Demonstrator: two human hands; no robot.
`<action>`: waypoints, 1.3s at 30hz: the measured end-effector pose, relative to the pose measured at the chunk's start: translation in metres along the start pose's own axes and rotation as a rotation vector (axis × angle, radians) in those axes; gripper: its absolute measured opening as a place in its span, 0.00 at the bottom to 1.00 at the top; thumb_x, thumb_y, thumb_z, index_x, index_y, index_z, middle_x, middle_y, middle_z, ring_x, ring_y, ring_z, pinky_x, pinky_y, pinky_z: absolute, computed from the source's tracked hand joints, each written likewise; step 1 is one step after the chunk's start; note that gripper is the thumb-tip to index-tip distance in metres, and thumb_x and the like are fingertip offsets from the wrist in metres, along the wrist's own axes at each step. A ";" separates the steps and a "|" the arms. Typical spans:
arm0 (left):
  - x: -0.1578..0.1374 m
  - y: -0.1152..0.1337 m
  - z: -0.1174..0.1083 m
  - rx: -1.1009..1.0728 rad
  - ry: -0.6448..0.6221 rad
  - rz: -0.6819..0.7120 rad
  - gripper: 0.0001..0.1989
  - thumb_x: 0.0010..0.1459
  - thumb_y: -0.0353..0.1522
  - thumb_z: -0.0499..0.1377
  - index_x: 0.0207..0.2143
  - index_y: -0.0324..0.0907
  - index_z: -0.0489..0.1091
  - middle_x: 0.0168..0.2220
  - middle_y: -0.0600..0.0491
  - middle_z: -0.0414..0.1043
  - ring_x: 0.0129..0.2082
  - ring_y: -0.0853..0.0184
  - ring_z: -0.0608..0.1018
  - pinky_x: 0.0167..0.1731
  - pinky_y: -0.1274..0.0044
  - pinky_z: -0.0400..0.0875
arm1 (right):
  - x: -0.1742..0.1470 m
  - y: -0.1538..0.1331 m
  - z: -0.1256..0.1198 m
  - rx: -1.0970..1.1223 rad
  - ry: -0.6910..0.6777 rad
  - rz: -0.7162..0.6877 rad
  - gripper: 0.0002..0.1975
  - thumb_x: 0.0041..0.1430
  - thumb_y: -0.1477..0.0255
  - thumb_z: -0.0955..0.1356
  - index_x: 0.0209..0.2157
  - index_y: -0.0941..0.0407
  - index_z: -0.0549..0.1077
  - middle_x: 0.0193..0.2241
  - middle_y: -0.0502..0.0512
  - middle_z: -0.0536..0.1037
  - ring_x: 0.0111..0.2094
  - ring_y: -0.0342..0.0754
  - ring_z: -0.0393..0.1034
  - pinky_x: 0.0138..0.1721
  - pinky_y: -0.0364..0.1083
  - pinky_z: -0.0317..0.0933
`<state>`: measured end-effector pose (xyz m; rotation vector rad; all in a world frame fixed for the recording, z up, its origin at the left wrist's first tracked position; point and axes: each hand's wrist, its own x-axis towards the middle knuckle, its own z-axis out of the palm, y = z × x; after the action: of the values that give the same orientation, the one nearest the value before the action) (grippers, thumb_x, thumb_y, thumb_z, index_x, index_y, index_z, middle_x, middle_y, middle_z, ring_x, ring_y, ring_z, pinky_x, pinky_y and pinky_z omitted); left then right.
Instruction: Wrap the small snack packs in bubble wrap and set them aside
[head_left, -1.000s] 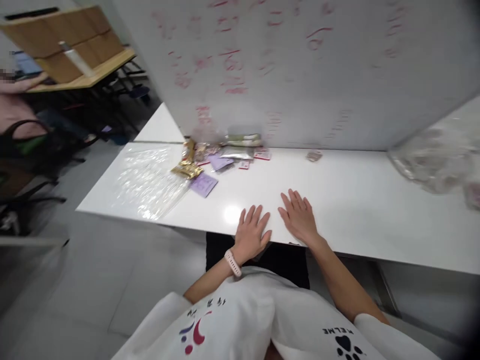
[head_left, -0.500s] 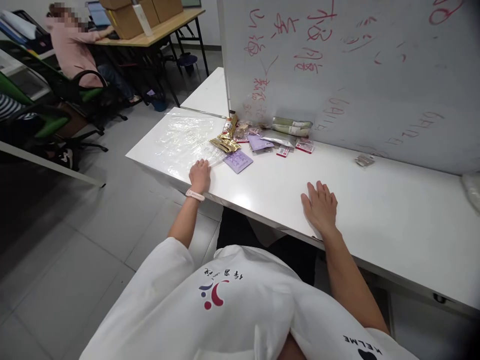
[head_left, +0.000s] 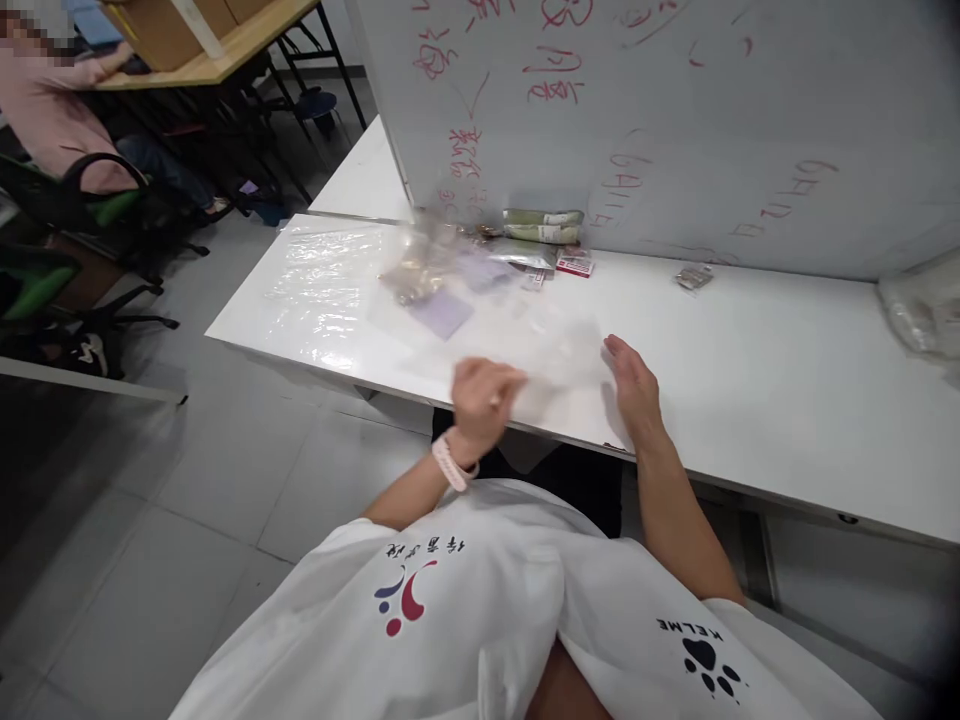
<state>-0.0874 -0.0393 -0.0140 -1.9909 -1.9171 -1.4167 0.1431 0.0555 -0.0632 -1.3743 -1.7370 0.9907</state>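
My left hand (head_left: 484, 400), wearing a pale pink wristband, is pinched on a clear plastic bag (head_left: 555, 350). Motion blurs the bag, which stretches over the table between my hands and in front of some packets. My right hand (head_left: 636, 390) stands on edge at the table's front, beside the bag's right end, fingers straight and apparently gripping nothing. Behind the bag lie a purple packet (head_left: 444, 316) and gold packets (head_left: 414, 277), both smeared. Further back are green packages (head_left: 544, 227), a silver packet (head_left: 531, 257) and a red-and-white labelled packet (head_left: 575, 264).
More clear plastic bags (head_left: 319, 290) lie flat at the table's left end. A small packet (head_left: 693, 277) sits near the whiteboard (head_left: 675, 190) along the back edge. A clear bag with contents (head_left: 919, 310) stands far right. One person in pink (head_left: 52, 110) sits at another desk.
My left hand has come right from the flat bags, drawing a clear bag across the table. My right hand has turned onto its edge. The view has shifted right.
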 end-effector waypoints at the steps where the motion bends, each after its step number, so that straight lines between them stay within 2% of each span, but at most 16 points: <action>1: -0.013 0.016 0.020 -0.047 -0.141 0.039 0.15 0.68 0.39 0.53 0.31 0.44 0.73 0.32 0.52 0.76 0.36 0.65 0.75 0.45 0.68 0.67 | -0.007 -0.003 -0.004 0.161 -0.044 0.041 0.39 0.65 0.43 0.46 0.68 0.49 0.56 0.63 0.59 0.66 0.63 0.56 0.61 0.61 0.59 0.58; 4: -0.038 0.045 0.062 -0.086 -0.441 -0.008 0.15 0.68 0.40 0.53 0.35 0.43 0.74 0.34 0.49 0.76 0.38 0.62 0.74 0.42 0.67 0.68 | -0.033 -0.010 -0.016 0.494 -0.158 0.164 0.46 0.61 0.39 0.41 0.71 0.48 0.48 0.63 0.61 0.67 0.60 0.59 0.66 0.55 0.61 0.65; 6: -0.041 0.053 0.070 -0.130 -0.565 -0.025 0.15 0.67 0.43 0.54 0.44 0.43 0.74 0.41 0.48 0.75 0.43 0.60 0.74 0.46 0.65 0.68 | -0.048 -0.009 -0.025 0.573 -0.160 0.244 0.44 0.61 0.39 0.52 0.71 0.48 0.46 0.63 0.61 0.67 0.58 0.59 0.68 0.54 0.60 0.67; 8: -0.034 0.053 0.067 -0.216 -0.614 -0.007 0.20 0.66 0.45 0.54 0.53 0.44 0.70 0.49 0.46 0.73 0.49 0.59 0.74 0.51 0.65 0.68 | -0.055 -0.006 -0.035 0.552 -0.139 0.306 0.47 0.57 0.45 0.67 0.71 0.47 0.47 0.62 0.61 0.68 0.56 0.59 0.70 0.54 0.58 0.67; 11: -0.012 0.043 0.058 -0.200 -0.476 -0.011 0.22 0.68 0.43 0.51 0.60 0.44 0.63 0.61 0.43 0.64 0.62 0.57 0.67 0.59 0.63 0.64 | -0.055 0.001 -0.047 0.474 -0.134 0.362 0.45 0.50 0.55 0.75 0.67 0.46 0.58 0.57 0.59 0.73 0.51 0.58 0.75 0.51 0.56 0.70; 14: 0.018 0.022 0.054 0.023 -0.245 -0.056 0.29 0.67 0.42 0.53 0.66 0.42 0.54 0.70 0.40 0.47 0.70 0.51 0.51 0.65 0.56 0.52 | -0.049 0.003 -0.054 0.443 -0.199 0.343 0.36 0.52 0.57 0.75 0.61 0.47 0.68 0.54 0.58 0.76 0.48 0.57 0.76 0.46 0.55 0.72; 16: 0.037 0.004 0.056 0.100 -0.201 -0.084 0.36 0.64 0.43 0.56 0.69 0.43 0.47 0.72 0.39 0.38 0.72 0.48 0.45 0.66 0.54 0.48 | -0.046 0.001 -0.055 0.413 -0.258 0.317 0.30 0.53 0.58 0.74 0.58 0.48 0.72 0.53 0.58 0.77 0.49 0.56 0.76 0.45 0.54 0.72; 17: 0.045 -0.005 0.058 0.102 -0.218 -0.108 0.40 0.63 0.43 0.58 0.70 0.43 0.42 0.73 0.39 0.37 0.72 0.48 0.46 0.65 0.55 0.50 | -0.045 0.000 -0.055 0.396 -0.285 0.310 0.28 0.54 0.57 0.74 0.56 0.48 0.74 0.52 0.57 0.77 0.50 0.57 0.75 0.46 0.53 0.72; 20: 0.064 -0.030 0.066 0.067 -0.367 -0.257 0.50 0.58 0.41 0.63 0.71 0.43 0.34 0.68 0.37 0.54 0.66 0.48 0.61 0.58 0.57 0.62 | -0.044 -0.001 -0.055 0.361 -0.348 0.314 0.23 0.55 0.56 0.73 0.51 0.49 0.78 0.52 0.56 0.78 0.52 0.57 0.74 0.46 0.53 0.72; 23: 0.071 -0.041 0.073 0.120 -0.529 -0.347 0.51 0.55 0.36 0.66 0.71 0.41 0.37 0.56 0.38 0.69 0.54 0.49 0.72 0.47 0.63 0.69 | -0.044 0.000 -0.054 0.354 -0.367 0.311 0.23 0.54 0.55 0.73 0.50 0.49 0.79 0.52 0.56 0.77 0.51 0.58 0.74 0.48 0.54 0.71; 25: 0.072 -0.040 0.074 0.169 -0.603 -0.333 0.43 0.54 0.35 0.65 0.68 0.41 0.49 0.50 0.41 0.72 0.48 0.52 0.74 0.42 0.66 0.69 | -0.044 0.002 -0.054 0.353 -0.359 0.304 0.24 0.54 0.55 0.73 0.50 0.50 0.79 0.52 0.57 0.78 0.50 0.57 0.75 0.52 0.56 0.69; 28: 0.071 -0.033 0.071 0.189 -0.667 -0.344 0.25 0.56 0.36 0.63 0.56 0.43 0.65 0.41 0.47 0.75 0.41 0.56 0.76 0.39 0.70 0.66 | -0.043 0.003 -0.056 0.352 -0.302 0.286 0.28 0.55 0.53 0.72 0.55 0.49 0.76 0.52 0.56 0.78 0.49 0.55 0.75 0.56 0.56 0.66; 30: 0.069 -0.030 0.070 0.189 -0.665 -0.364 0.14 0.58 0.36 0.61 0.47 0.44 0.69 0.36 0.50 0.76 0.38 0.58 0.77 0.36 0.71 0.64 | -0.045 0.004 -0.059 0.379 -0.257 0.285 0.34 0.57 0.51 0.70 0.62 0.46 0.68 0.52 0.55 0.78 0.49 0.54 0.75 0.56 0.56 0.66; 33: 0.063 -0.029 0.069 0.199 -0.605 -0.398 0.03 0.60 0.34 0.57 0.35 0.45 0.68 0.31 0.53 0.75 0.35 0.60 0.76 0.33 0.73 0.61 | -0.058 0.004 -0.065 0.469 -0.245 0.293 0.41 0.58 0.45 0.66 0.69 0.45 0.56 0.53 0.57 0.77 0.50 0.57 0.75 0.55 0.58 0.66; 36: 0.056 -0.028 0.068 0.208 -0.520 -0.476 0.06 0.62 0.33 0.53 0.31 0.45 0.66 0.27 0.54 0.73 0.30 0.62 0.75 0.30 0.73 0.59 | -0.080 0.000 -0.069 0.448 -0.268 0.312 0.49 0.53 0.47 0.71 0.71 0.47 0.51 0.49 0.59 0.79 0.51 0.59 0.75 0.56 0.59 0.66; 39: 0.051 -0.027 0.062 0.186 -0.460 -0.539 0.06 0.63 0.33 0.52 0.32 0.45 0.65 0.26 0.54 0.72 0.28 0.63 0.74 0.29 0.74 0.58 | -0.096 -0.002 -0.071 0.361 -0.206 0.384 0.48 0.50 0.54 0.75 0.69 0.47 0.56 0.38 0.54 0.81 0.44 0.57 0.77 0.52 0.57 0.69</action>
<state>-0.0837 0.0429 -0.0339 -1.9177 -2.8239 -0.8222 0.2229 -0.0289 -0.0349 -1.4279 -1.3633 1.6191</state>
